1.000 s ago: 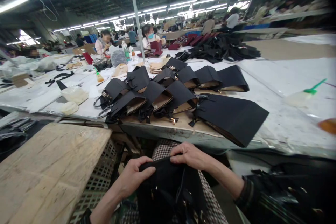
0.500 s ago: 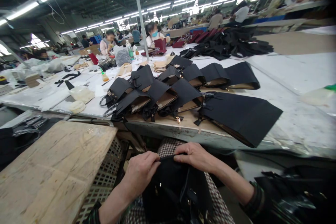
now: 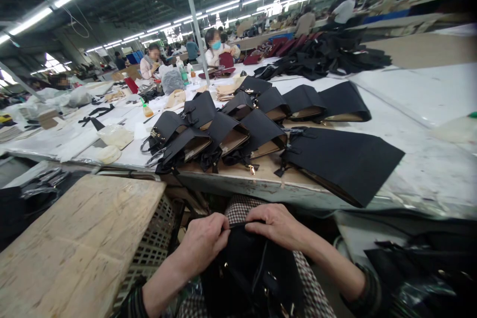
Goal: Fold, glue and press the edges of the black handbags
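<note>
Pinching, almost closed, with left hand (image 3: 204, 239) and right hand (image 3: 278, 226), the top edge of a black bag (image 3: 246, 278) lying over the checked lap (image 3: 241, 204), below both hands. Probably soft and light; best gripped there. Facing, past the hands, more dark bags (image 3: 346, 159) on a table (image 3: 413, 94).

- Small-checked, black-and-pale cloth garment (image 3: 241, 207) over the legs
- Left of this garment, a dark fabric left sleeve (image 3: 136, 300) with thin greenish stripes
- Right of it, a matching striped right sleeve (image 3: 372, 285)
- Bare left hand (image 3: 204, 241), bare right hand (image 3: 278, 226)
</note>
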Demonstrator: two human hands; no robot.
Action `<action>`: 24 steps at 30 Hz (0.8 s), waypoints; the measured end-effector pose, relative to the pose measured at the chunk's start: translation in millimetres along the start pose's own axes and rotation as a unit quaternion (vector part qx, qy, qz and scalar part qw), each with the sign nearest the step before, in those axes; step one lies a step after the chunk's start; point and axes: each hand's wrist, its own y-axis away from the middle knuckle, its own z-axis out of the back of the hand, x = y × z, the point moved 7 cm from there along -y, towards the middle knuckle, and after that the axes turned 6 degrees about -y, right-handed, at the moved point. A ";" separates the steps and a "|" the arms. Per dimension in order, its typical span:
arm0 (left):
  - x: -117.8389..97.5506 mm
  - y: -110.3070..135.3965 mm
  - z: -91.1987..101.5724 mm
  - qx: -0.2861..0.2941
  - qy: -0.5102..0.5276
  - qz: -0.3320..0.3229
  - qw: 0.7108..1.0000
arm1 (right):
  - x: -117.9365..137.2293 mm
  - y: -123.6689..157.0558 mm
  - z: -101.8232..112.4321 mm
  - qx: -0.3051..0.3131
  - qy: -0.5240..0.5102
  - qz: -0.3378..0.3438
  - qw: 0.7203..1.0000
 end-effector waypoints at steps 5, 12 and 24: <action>0.6 -6.8 1.8 0.032 -0.022 -0.015 0.999 | 0.5 1.5 0.5 -0.007 0.002 0.023 1.000; -11.5 -14.6 -4.9 0.043 -0.184 -0.084 0.978 | -0.5 1.0 0.2 -0.010 -0.006 0.028 1.000; -7.3 -11.5 -20.0 -0.083 -0.196 -0.067 0.975 | -7.7 -5.6 -2.4 0.009 -0.032 0.005 0.999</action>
